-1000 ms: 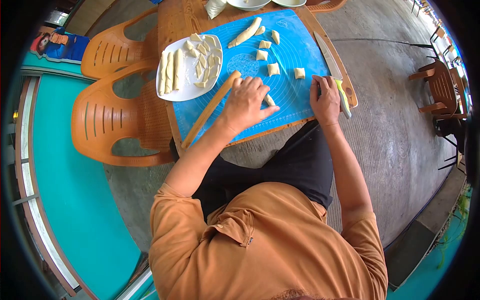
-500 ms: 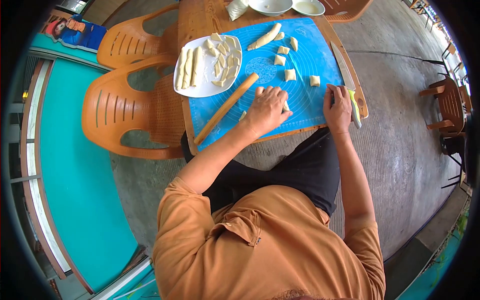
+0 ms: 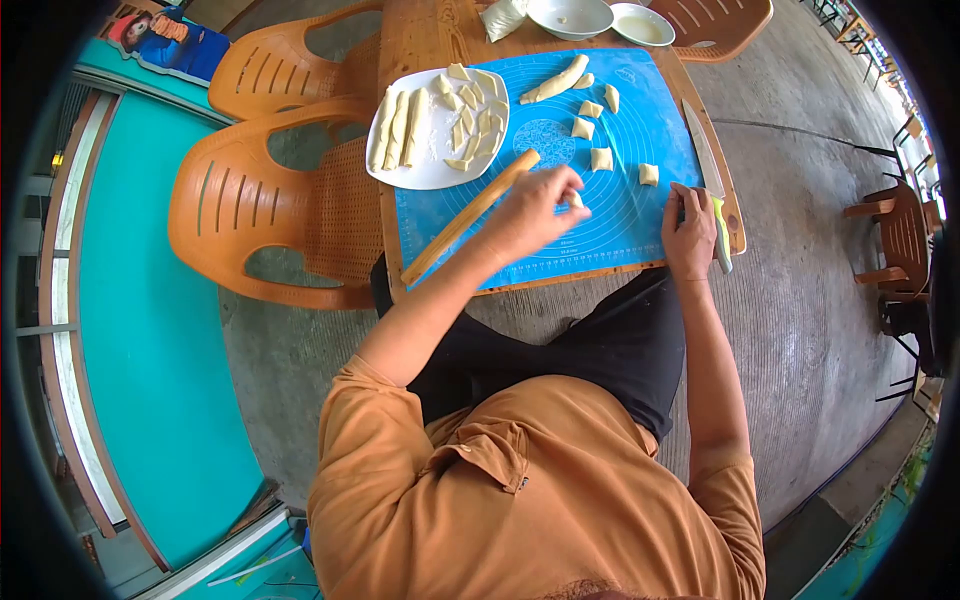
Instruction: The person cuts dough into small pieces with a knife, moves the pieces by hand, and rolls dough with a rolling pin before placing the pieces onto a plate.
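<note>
A small, pale dough piece [image 3: 574, 199] is at the fingertips of the left hand [image 3: 562, 201], over the near half of a blue, printed work mat [image 3: 625, 225]. The curled fingers and thumb grasp it and cover most of it, so its full shape is hidden, and whether it touches the mat is hard to make out. The back of the hand and the wrist look slightly blurred.

A long, light wooden rolling pin [image 3: 468, 219] slants across the mat under the left forearm and hand, which hide part of it.

Farther up the mat lie several small, cream-coloured cut dough pieces [image 3: 601, 159], apart from one another or nearly touching, and a thick, pale dough roll [image 3: 556, 81].

To the left, a white, squarish plate [image 3: 433, 145] overlaps the mat's edge. It holds three long, pale dough strips [image 3: 398, 128] side by side and many flat, pale dough scraps [image 3: 476, 112].

The right hand [image 3: 689, 230] is half curled at the right edge of the mat; its palm is out of sight, so I cannot tell whether it grips anything. Just beside it lies a long-bladed knife [image 3: 704, 150] with a green and white handle; whether the fingers touch it is unclear.

At the far end of the brown wooden table [image 3: 430, 32], a clear plastic bag with pale contents [image 3: 503, 18] and a white bowl [image 3: 570, 17] are cut off by the frame, beside a shallow white dish [image 3: 643, 26].
</note>
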{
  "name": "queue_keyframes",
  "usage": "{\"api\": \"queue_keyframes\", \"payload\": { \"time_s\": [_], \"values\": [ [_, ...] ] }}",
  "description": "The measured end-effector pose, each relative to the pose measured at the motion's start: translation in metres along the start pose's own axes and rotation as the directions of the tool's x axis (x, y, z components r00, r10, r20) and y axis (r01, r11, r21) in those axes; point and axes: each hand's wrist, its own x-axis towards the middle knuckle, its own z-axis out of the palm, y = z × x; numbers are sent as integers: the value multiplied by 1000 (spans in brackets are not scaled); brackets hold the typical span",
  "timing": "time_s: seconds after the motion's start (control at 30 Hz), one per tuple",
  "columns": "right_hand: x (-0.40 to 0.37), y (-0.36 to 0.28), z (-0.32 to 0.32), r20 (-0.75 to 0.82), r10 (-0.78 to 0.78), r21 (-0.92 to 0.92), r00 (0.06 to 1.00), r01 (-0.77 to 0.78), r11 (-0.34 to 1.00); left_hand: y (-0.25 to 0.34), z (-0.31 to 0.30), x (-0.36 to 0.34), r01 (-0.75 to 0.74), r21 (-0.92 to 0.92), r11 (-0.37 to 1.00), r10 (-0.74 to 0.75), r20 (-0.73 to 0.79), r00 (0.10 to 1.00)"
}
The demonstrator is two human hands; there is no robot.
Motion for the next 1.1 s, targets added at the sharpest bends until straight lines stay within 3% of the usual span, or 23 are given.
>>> {"api": "queue_keyframes", "payload": {
  "time_s": [0.03,0.1,0.17,0.23,0.33,0.8,0.87,1.1],
  "values": [
    [0,0,0,-4,-6,-7,1000,6,1000,-3,-14,2,1,0,1000,-1,0,1000],
    [0,0,1,-4,-3,-15,1000,3,1000,-21,-47,13,158,84,984,-152,-70,986],
    [-1,0,1,-4,1,-21,1000,-1,1000,-58,-77,23,174,172,970,-129,-246,961],
    [-1,1,0,9,9,-25,1000,-9,1000,-106,-111,34,178,361,916,-67,-299,952],
    [-1,1,1,6,5,-29,1000,-5,1000,-138,-149,45,244,414,877,-98,-343,934],
    [0,-1,0,3,12,-22,1000,-12,1000,-164,-156,63,366,419,831,-281,-251,926],
    [0,-1,0,5,14,-28,1000,-14,1000,-168,-157,63,234,584,777,-134,-210,969],
    [0,-1,0,0,9,-26,1000,-9,1000,-167,-157,62,159,686,710,-65,-160,985]
  ]
}}
